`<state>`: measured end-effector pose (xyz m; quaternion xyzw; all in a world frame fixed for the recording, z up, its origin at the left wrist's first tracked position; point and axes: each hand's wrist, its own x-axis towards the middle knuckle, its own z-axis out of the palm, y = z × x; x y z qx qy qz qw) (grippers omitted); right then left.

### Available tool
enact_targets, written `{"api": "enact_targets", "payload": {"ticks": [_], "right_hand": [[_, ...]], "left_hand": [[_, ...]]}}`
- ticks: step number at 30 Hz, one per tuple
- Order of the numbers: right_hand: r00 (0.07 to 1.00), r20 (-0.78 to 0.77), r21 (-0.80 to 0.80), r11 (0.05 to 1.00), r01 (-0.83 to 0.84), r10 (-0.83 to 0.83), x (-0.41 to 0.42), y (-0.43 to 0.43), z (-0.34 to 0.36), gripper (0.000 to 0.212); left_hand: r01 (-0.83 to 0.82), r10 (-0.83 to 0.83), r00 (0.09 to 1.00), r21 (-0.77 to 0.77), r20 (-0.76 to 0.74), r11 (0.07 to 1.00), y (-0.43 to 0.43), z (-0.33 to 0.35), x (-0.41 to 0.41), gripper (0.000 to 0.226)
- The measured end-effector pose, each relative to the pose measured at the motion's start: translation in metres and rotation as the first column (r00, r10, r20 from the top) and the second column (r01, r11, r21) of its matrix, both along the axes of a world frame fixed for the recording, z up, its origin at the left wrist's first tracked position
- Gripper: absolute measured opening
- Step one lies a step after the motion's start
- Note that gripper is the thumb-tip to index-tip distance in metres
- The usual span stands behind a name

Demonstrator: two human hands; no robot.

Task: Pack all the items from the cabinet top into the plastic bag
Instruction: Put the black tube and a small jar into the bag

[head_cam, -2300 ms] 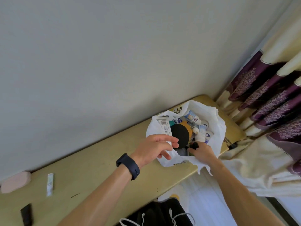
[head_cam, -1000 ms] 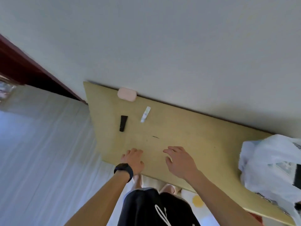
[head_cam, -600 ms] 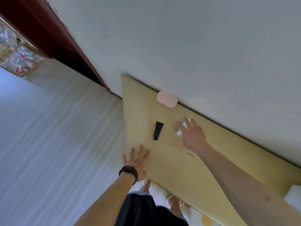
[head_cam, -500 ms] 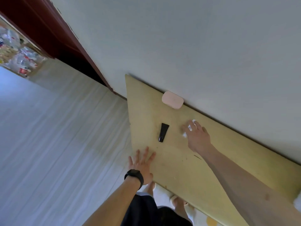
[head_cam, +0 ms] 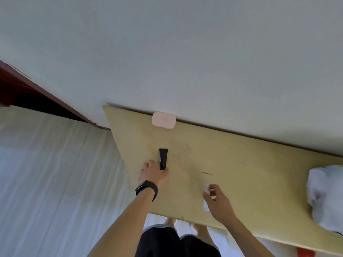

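1. Since half a second ago, the right hand (head_cam: 218,200) has come back from the far side of the worktop (head_cam: 241,164) toward the near edge, and it has brought the small white tube (head_cam: 206,196) with it.
2. That hand is now closed around the white tube; one end shows above the fingers and the other end below the palm.
3. Meanwhile the left hand (head_cam: 153,174) has moved from the near left edge up to the black tube (head_cam: 163,158).
4. Its fingers are loosely open and touch the near end of the black tube, which lies flat on the worktop; I cannot tell if they already grip it.
5. A dark watch band (head_cam: 147,189) is on the left wrist.
6. A pink case (head_cam: 163,120) lies at the far edge of the worktop, against the wall (head_cam: 185,52), well apart from both hands.
7. At the right edge of the view sits the white plastic bag (head_cam: 324,195) on the worktop, far from the black tube and the pink case.
8. Below the near edge, the person's dark shorts (head_cam: 176,242) and bare feet are visible.
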<state>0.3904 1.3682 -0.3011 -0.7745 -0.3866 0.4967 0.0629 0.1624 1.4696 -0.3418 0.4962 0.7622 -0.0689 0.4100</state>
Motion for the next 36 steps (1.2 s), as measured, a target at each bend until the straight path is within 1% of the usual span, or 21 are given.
{"api": "enact_targets", "payload": {"ticks": [1,3,6,8,10,11,12,14,16,18,20,23,26,27,28,29,30,31,32,34,36], "right_hand": [[0.992,-0.054,0.008,0.993,0.117,-0.117,0.000,-0.010,0.011,0.017],[0.928,-0.170,0.003,0.942,0.336,-0.330,0.004,-0.027,0.033,0.014],[0.755,-0.348,-0.051,0.816,0.576,-0.555,0.018,-0.045,0.063,0.014],[0.606,-0.447,-0.105,0.711,0.695,-0.658,0.030,-0.056,0.078,0.018],[0.474,-0.513,-0.145,0.617,0.774,-0.716,0.042,-0.066,0.092,0.022],[0.433,-0.531,-0.152,0.584,0.797,-0.729,0.049,-0.071,0.097,0.022],[0.417,-0.541,-0.146,0.569,0.809,-0.731,0.056,-0.076,0.101,0.021],[0.439,-0.538,-0.098,0.571,0.815,-0.719,0.073,-0.084,0.109,0.025],[0.497,-0.492,-0.023,0.581,0.814,-0.715,0.093,-0.092,0.119,0.025],[0.533,-0.452,0.056,0.574,0.817,-0.715,0.114,-0.101,0.127,0.026],[0.557,-0.441,0.135,0.561,0.816,-0.704,0.136,-0.110,0.136,0.028],[0.580,-0.388,0.236,0.530,0.814,-0.717,0.174,-0.126,0.151,0.028],[0.594,-0.304,0.318,0.509,0.800,-0.745,0.212,-0.150,0.160,0.024],[0.595,-0.279,0.340,0.501,0.795,-0.754,0.224,-0.159,0.163,0.023],[0.586,-0.264,0.355,0.488,0.797,-0.766,0.236,-0.169,0.166,0.022],[0.568,-0.262,0.367,0.464,0.806,-0.780,0.248,-0.178,0.171,0.022],[0.542,-0.270,0.385,0.427,0.818,-0.796,0.260,-0.188,0.176,0.024],[0.504,-0.288,0.406,0.373,0.834,-0.815,0.273,-0.199,0.182,0.027],[0.447,-0.314,0.421,0.299,0.856,-0.837,0.286,-0.209,0.187,0.027],[0.300,-0.376,0.442,0.114,0.890,-0.877,0.310,-0.228,0.192,0.026],[0.180,-0.392,0.458,-0.022,0.889,-0.902,0.333,-0.243,0.191,0.022]], "left_hand": [[0.010,-0.010,1.000,0.009,-0.009,1.000,0.003,-0.002,0.003,0.055],[0.020,-0.021,1.000,0.027,0.003,0.999,0.008,-0.006,0.010,0.051],[0.003,-0.004,0.999,0.018,0.042,1.000,0.011,-0.010,0.016,0.036],[0.018,-0.017,0.998,-0.014,0.063,1.000,0.007,-0.006,0.023,0.027],[0.123,-0.116,0.987,-0.059,0.111,0.991,-0.003,0.007,0.039,0.026],[0.189,-0.178,0.973,-0.064,0.149,0.980,-0.011,0.016,0.051,0.027],[0.245,-0.232,0.952,-0.046,0.199,0.968,-0.018,0.025,0.066,0.027],[0.331,-0.320,0.891,0.023,0.322,0.943,-0.037,0.049,0.102,0.023],[0.430,-0.429,0.801,0.097,0.417,0.898,-0.055,0.076,0.142,0.020],[0.541,-0.568,0.700,0.197,0.433,0.817,-0.072,0.101,0.183,0.022],[0.633,-0.699,0.592,0.307,0.400,0.711,-0.084,0.122,0.221,0.025],[0.752,-0.865,0.406,0.430,0.295,0.500,-0.095,0.144,0.270,0.028],[0.810,-0.958,0.251,0.511,0.140,0.287,-0.103,0.159,0.316,0.028],[0.812,-0.972,0.215,0.537,0.091,0.230,-0.106,0.164,0.331,0.027],[0.805,-0.979,0.192,0.560,0.062,0.194,-0.110,0.170,0.347,0.027],[0.791,-0.981,0.184,0.583,0.060,0.184,-0.114,0.176,0.362,0.029],[0.771,-0.978,0.190,0.604,0.084,0.202,-0.119,0.182,0.377,0.033],[0.744,-0.969,0.209,0.621,0.134,0.247,-0.124,0.190,0.392,0.040],[0.706,-0.950,0.238,0.635,0.204,0.313,-0.128,0.197,0.408,0.047],[0.592,-0.883,0.315,0.655,0.347,0.469,-0.135,0.208,0.439,0.057],[0.507,-0.807,0.406,0.629,0.429,0.589,-0.138,0.215,0.467,0.067]]}}
